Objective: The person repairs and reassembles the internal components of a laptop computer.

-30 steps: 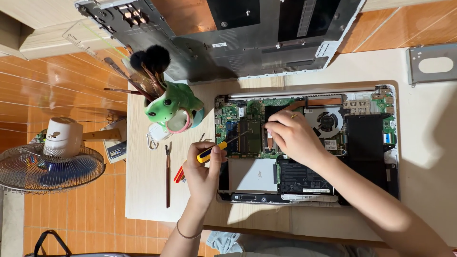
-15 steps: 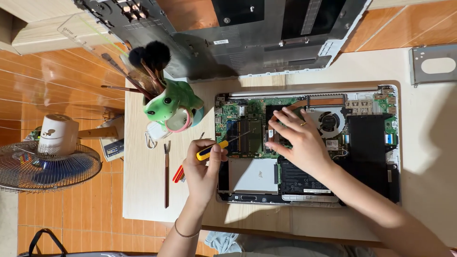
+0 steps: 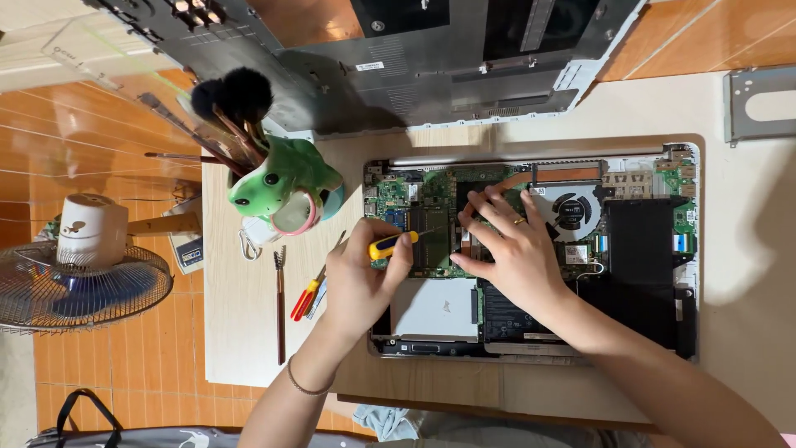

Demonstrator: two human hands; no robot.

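Item: opened laptop [image 3: 647,249], underside up, bottom cover removed; lies on a pale wooden board [image 3: 249,332] at right of centre; green circuit board [image 3: 414,207], round fan [image 3: 572,209] and black battery [image 3: 638,249] exposed.

Handling, by judgement: chassis flat, stiff, moderately heavy, steady where it lies; the circuit board and its thin cables fragile, best not pressed or pulled; safest hold is the pale outer frame at the edges; screws likely tiny and easily lost.

Left hand [image 3: 361,278]: clenched round a small screwdriver [image 3: 394,244] with yellow handle; its thin shaft points right, tip over the green board near the memory module; light, stiff tool, gripped at the handle.

Right hand [image 3: 510,249]: holds nothing; fingers spread and pressed flat on the board area just left of the fan; ring on one finger.

About: green frog-shaped cup [image 3: 286,187] holding brushes, on the far left of the board; red-handled tool [image 3: 305,299] and a slim dark tool [image 3: 280,303] lying near the left hand; grey removed cover [image 3: 414,66] at the far side; metal bracket [image 3: 759,104] at far right; small fan [image 3: 79,282] at left on the orange tiled floor.

Change from the earlier views: left hand sits further right and further in; the screwdriver, then angled over the laptop's left edge, now reaches onto the circuit board; right hand remains spread on the same spot; laptop, cup and loose tools unmoved.
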